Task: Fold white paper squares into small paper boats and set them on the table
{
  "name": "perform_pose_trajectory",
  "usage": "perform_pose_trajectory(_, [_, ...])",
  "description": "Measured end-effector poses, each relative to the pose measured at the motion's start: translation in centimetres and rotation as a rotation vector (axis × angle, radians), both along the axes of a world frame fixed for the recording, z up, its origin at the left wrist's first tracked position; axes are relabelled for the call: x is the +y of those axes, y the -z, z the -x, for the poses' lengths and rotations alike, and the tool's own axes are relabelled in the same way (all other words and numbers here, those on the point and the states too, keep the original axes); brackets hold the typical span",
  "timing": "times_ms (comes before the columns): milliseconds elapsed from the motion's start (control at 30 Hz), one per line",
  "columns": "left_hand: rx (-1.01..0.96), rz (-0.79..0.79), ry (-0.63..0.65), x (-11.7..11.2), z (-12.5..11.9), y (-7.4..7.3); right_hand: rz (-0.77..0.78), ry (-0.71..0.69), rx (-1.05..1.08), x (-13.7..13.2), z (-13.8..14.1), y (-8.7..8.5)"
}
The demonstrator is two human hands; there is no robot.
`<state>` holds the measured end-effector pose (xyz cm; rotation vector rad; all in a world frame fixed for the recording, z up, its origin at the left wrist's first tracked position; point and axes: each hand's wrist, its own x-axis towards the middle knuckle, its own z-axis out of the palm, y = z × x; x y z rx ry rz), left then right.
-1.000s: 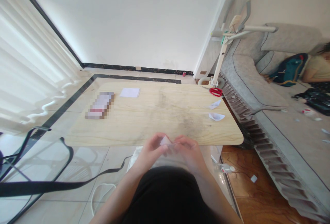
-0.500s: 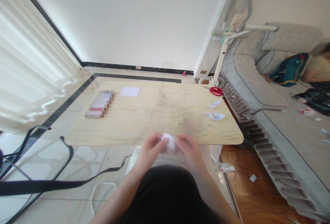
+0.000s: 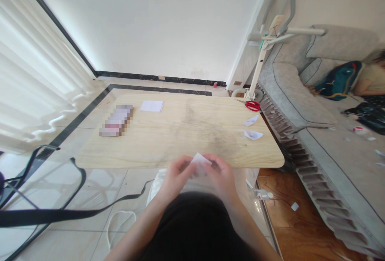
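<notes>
A small white folded paper (image 3: 199,160) is pinched between both of my hands just in front of the near edge of the light wooden table (image 3: 180,132). My left hand (image 3: 176,175) grips its left side with fingers curled. My right hand (image 3: 221,175) grips its right side, fingers closed over it. Both hands hover close to my body, above the table's near edge. Most of the paper is hidden by my fingers.
Two folded white paper pieces (image 3: 253,134) (image 3: 250,121) and red scissors (image 3: 252,106) lie at the table's right. A white sheet (image 3: 152,106) and a blurred flat object (image 3: 116,120) lie far left. A grey sofa (image 3: 300,108) with a person (image 3: 371,78) stands right. A black strap (image 3: 60,213) lies on the floor.
The paper has turned and risen slightly between my fingers; a white corner now sticks up above my hands. Both hands stay in nearly the same place.
</notes>
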<state>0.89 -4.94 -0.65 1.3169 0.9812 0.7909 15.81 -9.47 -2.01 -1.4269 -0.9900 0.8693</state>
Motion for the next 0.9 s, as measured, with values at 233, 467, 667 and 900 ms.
perform_pose_trajectory(233, [-0.016,0.053,-0.031,0.3,-0.3,0.2,-0.288,-0.061,-0.536,-0.2,-0.1,0.1])
perform_pose_trajectory(467, [-0.053,0.067,-0.060,0.2,-0.4,0.5,-0.415,-0.066,-0.702,0.0,-0.1,0.8])
perform_pose_trajectory(667, [-0.024,0.033,-0.091,0.1,-0.6,0.4,-0.452,-0.085,-0.716,0.0,0.1,0.9])
perform_pose_trajectory(900, [-0.010,0.012,-0.112,0.1,-0.7,0.2,-0.414,-0.063,-0.650,0.0,0.4,1.1])
